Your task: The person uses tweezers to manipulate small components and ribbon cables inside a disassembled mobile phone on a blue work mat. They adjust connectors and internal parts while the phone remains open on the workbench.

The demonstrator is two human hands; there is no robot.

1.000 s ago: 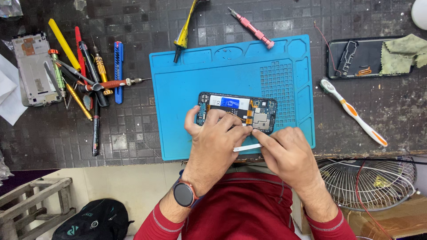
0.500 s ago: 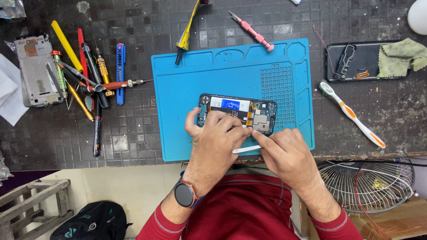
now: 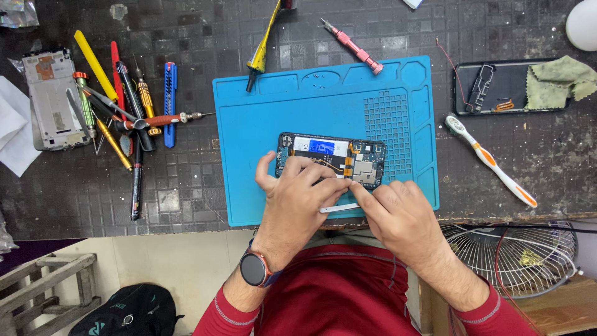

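Left hand [image 3: 297,193] clamps the opened phone [image 3: 331,158] on the mat [image 3: 261,124]; right hand [image 3: 398,214] pinches a white pry tool [image 3: 339,207], which could slip and gouge the board.

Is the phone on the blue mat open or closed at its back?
Open: the phone lies with its back cover off, so battery and circuit board show.
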